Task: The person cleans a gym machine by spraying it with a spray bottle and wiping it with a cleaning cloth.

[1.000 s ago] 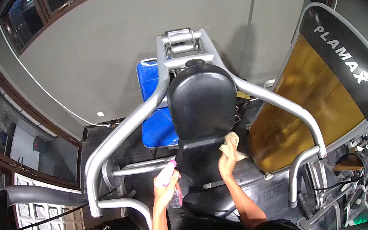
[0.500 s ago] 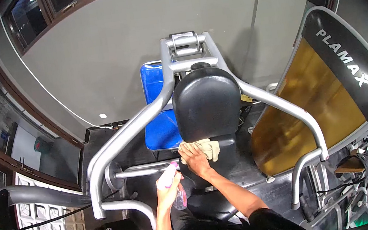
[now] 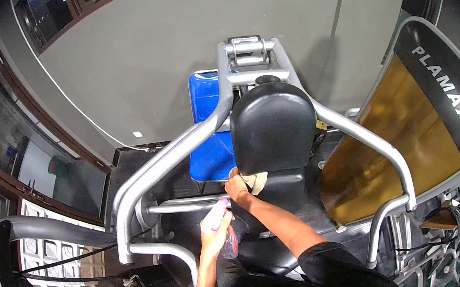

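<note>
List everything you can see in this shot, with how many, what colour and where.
back pad: one, black, centre, upright on the machine
seat pad: one, black, below the back pad
frame arms: two, silver, spreading left and right of the back pad
blue chair: one, blue, behind the machine on the left
side panel: one, amber with a black PLAMAX band, right
wall: one, grey, behind
cloth: one, tan, at the lower edge of the back pad
spray bottle: one, clear with a pink top, lower centre
left hand: one, gripping the spray bottle
right hand: one, pressing the cloth against the pad
</note>
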`<state>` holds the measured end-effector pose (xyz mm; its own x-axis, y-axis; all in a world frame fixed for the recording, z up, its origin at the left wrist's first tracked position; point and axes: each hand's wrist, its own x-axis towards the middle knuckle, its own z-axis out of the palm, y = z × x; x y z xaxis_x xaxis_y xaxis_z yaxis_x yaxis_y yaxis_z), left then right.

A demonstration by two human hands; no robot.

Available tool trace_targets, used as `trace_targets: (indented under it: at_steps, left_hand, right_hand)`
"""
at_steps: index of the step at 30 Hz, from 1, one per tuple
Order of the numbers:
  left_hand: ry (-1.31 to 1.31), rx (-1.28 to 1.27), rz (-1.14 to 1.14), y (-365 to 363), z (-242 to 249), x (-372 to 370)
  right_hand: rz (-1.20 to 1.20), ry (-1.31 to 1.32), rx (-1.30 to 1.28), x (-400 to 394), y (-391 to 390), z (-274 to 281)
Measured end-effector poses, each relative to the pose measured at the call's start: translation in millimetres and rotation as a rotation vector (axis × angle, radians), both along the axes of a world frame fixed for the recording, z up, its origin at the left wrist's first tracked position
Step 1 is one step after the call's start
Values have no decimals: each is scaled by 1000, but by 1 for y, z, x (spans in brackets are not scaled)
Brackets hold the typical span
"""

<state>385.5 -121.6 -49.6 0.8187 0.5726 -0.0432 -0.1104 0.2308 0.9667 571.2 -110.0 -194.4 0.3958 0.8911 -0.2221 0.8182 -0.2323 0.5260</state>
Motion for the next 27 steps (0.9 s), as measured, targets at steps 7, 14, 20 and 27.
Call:
trace_targets:
  at_steps: [7,14,20,27]
  left_hand:
    - [48,19,8,0,4,1]
    - [54,103,55,3,8,-2]
    - [122,199,91,10,-9,-7]
    - [112,24,121,6,9,-6]
  right_hand:
    - [162,45,-195,-1,-3,-4]
    - [38,586,128,-34,-23,-75]
    - [-59,1158,147,-50,-41,-35]
    - [-643,1866,1254,-69,-108,-74]
